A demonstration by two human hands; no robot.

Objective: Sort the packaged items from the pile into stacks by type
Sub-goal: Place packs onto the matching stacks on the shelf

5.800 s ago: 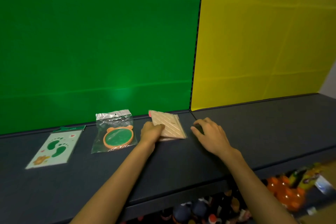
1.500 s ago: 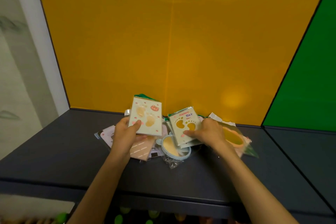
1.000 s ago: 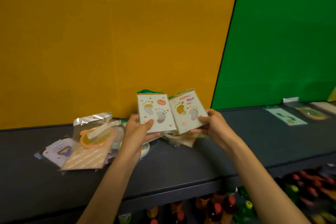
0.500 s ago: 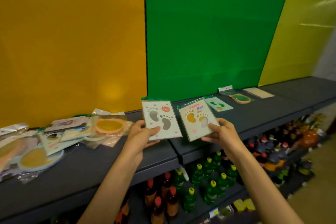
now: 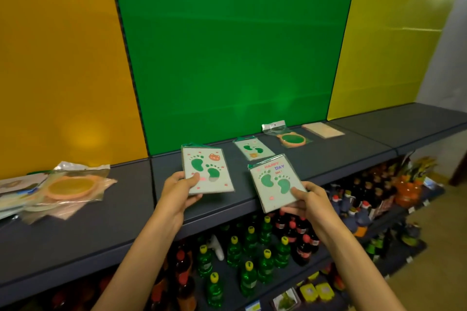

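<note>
My left hand [image 5: 178, 190] grips a footprint card packet [image 5: 208, 171] by its lower left corner, above the dark shelf [image 5: 126, 214]. A second footprint card packet [image 5: 276, 183], printed with coloured letters, is pinched by my right hand [image 5: 307, 201] at its lower right corner. Further back on the shelf lie a third footprint packet [image 5: 253, 149], a bagged round orange-rimmed item [image 5: 290, 137] and a flat beige striped packet [image 5: 323, 130], side by side. The unsorted pile [image 5: 58, 188] sits at the far left, topped by an orange-rimmed round item in plastic.
Orange, green and yellow panels back the shelf. Below it, lower shelves hold several green and dark bottles [image 5: 252, 255] and orange containers [image 5: 408, 188]. Bare shelf surface stretches to the right past the beige packet.
The view has swung right, along the shelf. Both hands have carried their footprint packets away from the pile and now hold them before the green panel, closer to the laid-out items.
</note>
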